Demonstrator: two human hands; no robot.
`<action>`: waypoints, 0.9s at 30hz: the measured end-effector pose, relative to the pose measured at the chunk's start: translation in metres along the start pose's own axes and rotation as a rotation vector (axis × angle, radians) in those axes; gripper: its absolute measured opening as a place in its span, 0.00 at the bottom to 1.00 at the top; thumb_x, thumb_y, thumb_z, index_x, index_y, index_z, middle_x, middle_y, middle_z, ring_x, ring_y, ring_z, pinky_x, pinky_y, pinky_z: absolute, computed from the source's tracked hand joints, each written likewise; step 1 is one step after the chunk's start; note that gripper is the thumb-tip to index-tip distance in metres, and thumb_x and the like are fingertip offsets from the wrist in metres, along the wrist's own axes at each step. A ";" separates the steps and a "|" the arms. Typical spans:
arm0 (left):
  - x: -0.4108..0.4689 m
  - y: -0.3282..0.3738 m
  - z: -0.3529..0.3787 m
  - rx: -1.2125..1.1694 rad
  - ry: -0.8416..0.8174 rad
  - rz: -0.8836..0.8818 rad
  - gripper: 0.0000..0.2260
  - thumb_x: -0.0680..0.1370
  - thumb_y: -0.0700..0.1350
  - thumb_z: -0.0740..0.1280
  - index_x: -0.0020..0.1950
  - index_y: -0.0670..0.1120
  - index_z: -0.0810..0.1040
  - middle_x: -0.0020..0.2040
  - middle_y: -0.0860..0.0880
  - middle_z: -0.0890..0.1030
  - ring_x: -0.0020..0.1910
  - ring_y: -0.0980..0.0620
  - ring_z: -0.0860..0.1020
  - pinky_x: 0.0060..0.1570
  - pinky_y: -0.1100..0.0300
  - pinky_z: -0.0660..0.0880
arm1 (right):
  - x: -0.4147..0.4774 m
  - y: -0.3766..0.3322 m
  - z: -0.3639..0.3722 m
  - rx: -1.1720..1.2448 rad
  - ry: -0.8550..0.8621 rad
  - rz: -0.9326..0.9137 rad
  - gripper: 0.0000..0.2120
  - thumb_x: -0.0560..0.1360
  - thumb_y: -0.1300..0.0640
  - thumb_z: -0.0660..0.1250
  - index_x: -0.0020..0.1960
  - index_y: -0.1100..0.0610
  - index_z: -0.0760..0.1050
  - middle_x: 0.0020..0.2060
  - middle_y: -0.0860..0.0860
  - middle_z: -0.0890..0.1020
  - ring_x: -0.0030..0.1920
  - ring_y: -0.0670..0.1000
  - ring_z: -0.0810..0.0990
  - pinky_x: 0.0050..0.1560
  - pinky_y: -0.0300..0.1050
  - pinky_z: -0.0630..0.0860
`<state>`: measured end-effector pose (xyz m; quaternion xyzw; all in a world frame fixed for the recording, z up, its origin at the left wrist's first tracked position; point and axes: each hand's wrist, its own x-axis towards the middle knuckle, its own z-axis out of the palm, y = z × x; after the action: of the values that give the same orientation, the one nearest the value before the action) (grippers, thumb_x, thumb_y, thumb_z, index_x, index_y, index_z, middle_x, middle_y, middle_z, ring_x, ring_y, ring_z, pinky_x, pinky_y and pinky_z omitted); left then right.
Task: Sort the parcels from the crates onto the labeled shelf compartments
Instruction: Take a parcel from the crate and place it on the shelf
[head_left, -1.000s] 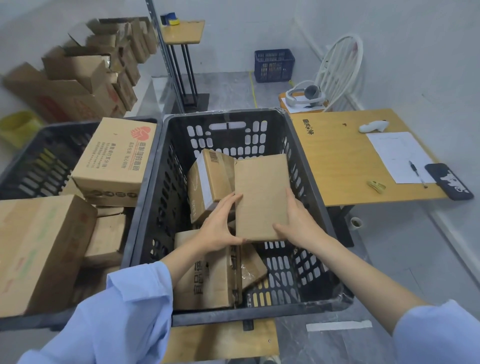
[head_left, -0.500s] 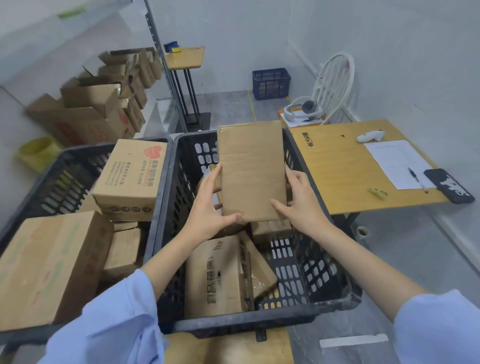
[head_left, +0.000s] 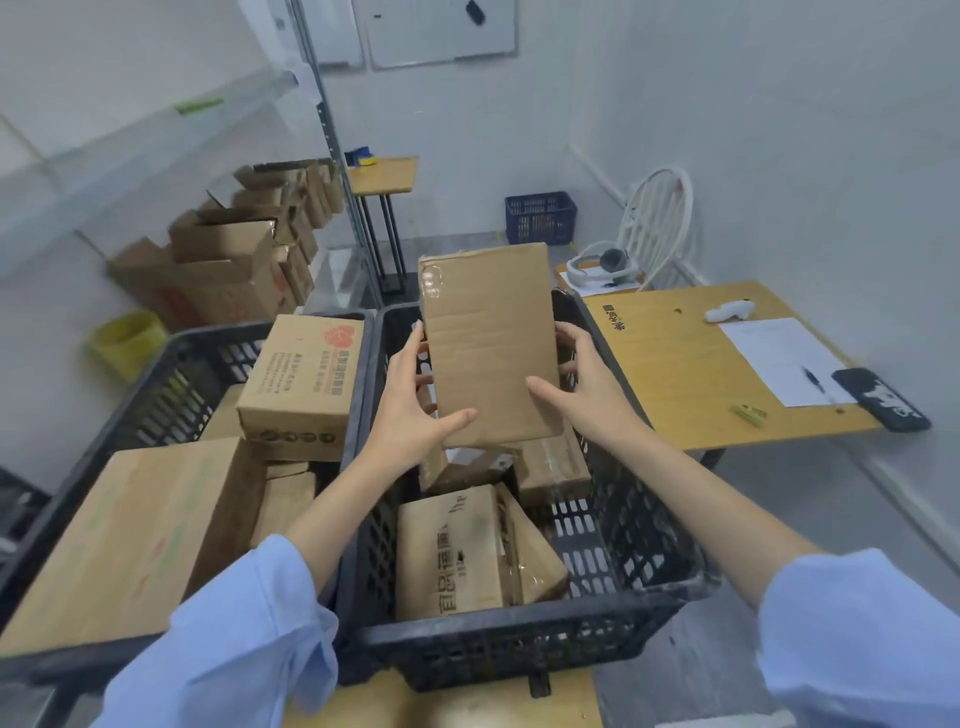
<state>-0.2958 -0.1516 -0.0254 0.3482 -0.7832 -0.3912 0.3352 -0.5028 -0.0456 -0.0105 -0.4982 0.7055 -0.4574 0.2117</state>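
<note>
We have raised the flat parcel (head_left: 488, 343) clear of the black crate (head_left: 519, 636), left hand (head_left: 410, 410) and right hand (head_left: 584, 397) both gripping its sides; shelving it likely comes next

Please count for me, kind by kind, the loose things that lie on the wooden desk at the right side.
Sheet of paper: 1
Pen: 1
Dark phone: 1
White handheld device: 1
Yellow clip: 1
Total: 5
</note>
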 end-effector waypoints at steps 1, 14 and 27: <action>-0.002 0.001 -0.002 -0.005 -0.003 -0.004 0.50 0.69 0.46 0.79 0.81 0.56 0.48 0.70 0.56 0.63 0.65 0.53 0.71 0.62 0.42 0.75 | -0.001 -0.001 0.000 -0.013 -0.009 -0.009 0.40 0.76 0.48 0.71 0.79 0.44 0.51 0.72 0.44 0.66 0.64 0.50 0.74 0.63 0.56 0.74; -0.059 0.039 -0.008 -0.127 0.127 -0.054 0.27 0.72 0.41 0.76 0.66 0.50 0.65 0.70 0.57 0.66 0.65 0.60 0.70 0.60 0.60 0.76 | -0.020 -0.014 -0.014 0.179 -0.178 -0.031 0.30 0.76 0.46 0.70 0.71 0.47 0.57 0.71 0.51 0.70 0.63 0.51 0.75 0.65 0.53 0.74; -0.133 0.104 0.020 -0.147 0.342 -0.084 0.36 0.73 0.49 0.74 0.76 0.56 0.60 0.71 0.56 0.69 0.67 0.59 0.70 0.50 0.78 0.70 | -0.078 -0.024 -0.053 0.332 -0.408 -0.123 0.31 0.80 0.44 0.61 0.78 0.46 0.50 0.67 0.43 0.69 0.62 0.42 0.69 0.53 0.28 0.67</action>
<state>-0.2699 0.0105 0.0191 0.4166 -0.6688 -0.3964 0.4713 -0.4981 0.0452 0.0243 -0.5803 0.5319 -0.4691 0.4003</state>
